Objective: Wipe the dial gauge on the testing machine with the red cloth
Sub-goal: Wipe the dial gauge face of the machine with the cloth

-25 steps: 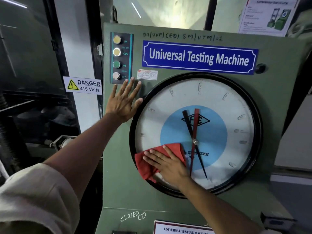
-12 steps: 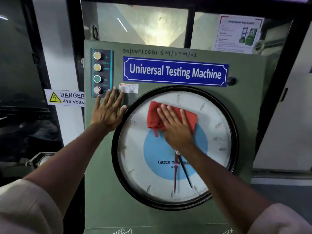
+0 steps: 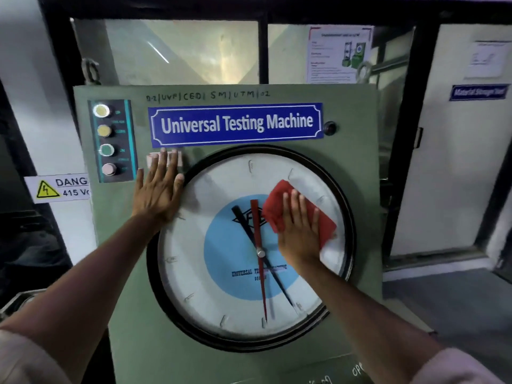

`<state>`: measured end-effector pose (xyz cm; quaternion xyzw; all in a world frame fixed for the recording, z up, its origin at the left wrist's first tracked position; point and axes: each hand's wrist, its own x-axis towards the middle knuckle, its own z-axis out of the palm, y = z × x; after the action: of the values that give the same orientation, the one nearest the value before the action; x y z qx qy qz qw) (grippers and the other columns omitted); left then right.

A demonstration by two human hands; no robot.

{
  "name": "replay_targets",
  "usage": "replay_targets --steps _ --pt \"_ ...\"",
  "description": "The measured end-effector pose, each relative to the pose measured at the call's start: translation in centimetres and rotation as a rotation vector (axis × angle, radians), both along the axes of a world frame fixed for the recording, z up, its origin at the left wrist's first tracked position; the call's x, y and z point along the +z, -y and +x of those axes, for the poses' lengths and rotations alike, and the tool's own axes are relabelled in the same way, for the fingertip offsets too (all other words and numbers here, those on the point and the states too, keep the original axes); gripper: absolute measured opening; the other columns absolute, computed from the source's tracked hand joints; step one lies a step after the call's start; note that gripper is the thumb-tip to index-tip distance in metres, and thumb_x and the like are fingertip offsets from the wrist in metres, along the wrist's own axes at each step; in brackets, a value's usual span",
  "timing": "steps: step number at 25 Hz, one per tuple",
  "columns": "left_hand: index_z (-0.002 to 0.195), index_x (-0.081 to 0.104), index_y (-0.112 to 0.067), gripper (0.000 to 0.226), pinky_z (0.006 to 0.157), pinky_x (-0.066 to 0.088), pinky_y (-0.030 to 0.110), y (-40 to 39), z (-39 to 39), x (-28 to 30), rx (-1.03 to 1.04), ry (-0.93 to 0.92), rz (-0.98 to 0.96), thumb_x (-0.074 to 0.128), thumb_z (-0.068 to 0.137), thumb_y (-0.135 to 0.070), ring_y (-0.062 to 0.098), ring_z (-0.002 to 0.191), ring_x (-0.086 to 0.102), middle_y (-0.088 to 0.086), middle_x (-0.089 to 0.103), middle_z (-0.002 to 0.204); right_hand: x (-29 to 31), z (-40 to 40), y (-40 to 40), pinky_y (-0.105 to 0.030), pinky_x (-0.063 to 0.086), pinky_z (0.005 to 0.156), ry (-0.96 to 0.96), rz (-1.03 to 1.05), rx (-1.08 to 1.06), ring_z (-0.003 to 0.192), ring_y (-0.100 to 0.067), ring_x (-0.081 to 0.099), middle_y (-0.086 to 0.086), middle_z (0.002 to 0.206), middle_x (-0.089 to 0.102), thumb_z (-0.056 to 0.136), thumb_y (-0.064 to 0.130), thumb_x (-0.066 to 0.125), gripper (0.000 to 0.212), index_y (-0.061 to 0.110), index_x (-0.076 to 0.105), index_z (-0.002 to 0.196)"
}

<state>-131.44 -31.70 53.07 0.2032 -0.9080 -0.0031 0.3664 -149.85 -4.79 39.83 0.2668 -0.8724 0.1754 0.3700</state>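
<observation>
A large round dial gauge (image 3: 210, 289) with a black rim, white face, blue centre and red and black pointers fills the front of the green testing machine (image 3: 352, 120). My right hand (image 3: 300, 231) lies flat on the red cloth (image 3: 277, 209), pressing it against the glass at the dial's right side, just right of the pointers. My left hand (image 3: 158, 189) rests flat with fingers spread on the green panel at the dial's upper left rim, holding nothing.
A column of round buttons (image 3: 106, 139) sits on the panel's upper left. A blue "Universal Testing Machine" sign (image 3: 235, 123) is above the dial. A yellow danger 415 Volts label (image 3: 61, 188) hangs at left. A black knob (image 3: 329, 127) is right of the sign.
My right hand swept the red cloth from the dial's lower left up over the top to its right side. My left hand shifted slightly right along the rim.
</observation>
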Motion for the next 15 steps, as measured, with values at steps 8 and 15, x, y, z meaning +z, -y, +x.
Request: replay_targets --steps 8,15 --pt "0.168 0.005 -0.029 0.067 0.128 0.014 0.049 -2.6 -4.9 0.4 -0.136 -0.032 -0.105 0.014 0.107 -0.054 0.025 0.162 0.015 0.002 0.01 0.176 -2.0 -2.6 -3.9 -0.057 0.019 0.128 0.172 -0.26 -0.138 0.163 -0.023 0.009 -0.003 0.176 0.002 0.105 0.051 0.014 0.07 0.021 0.005 0.168" --pt "0.167 0.01 -0.027 0.066 0.123 0.024 0.053 -2.1 -5.3 0.0 -0.142 -0.089 -0.174 0.021 0.106 -0.053 0.034 0.155 0.032 0.008 0.025 0.172 -1.9 -3.6 -3.2 -0.06 0.019 0.128 0.173 -0.316 -0.13 0.163 -0.029 0.01 -0.01 0.176 0.007 0.108 0.05 0.021 0.071 0.017 0.002 0.167"
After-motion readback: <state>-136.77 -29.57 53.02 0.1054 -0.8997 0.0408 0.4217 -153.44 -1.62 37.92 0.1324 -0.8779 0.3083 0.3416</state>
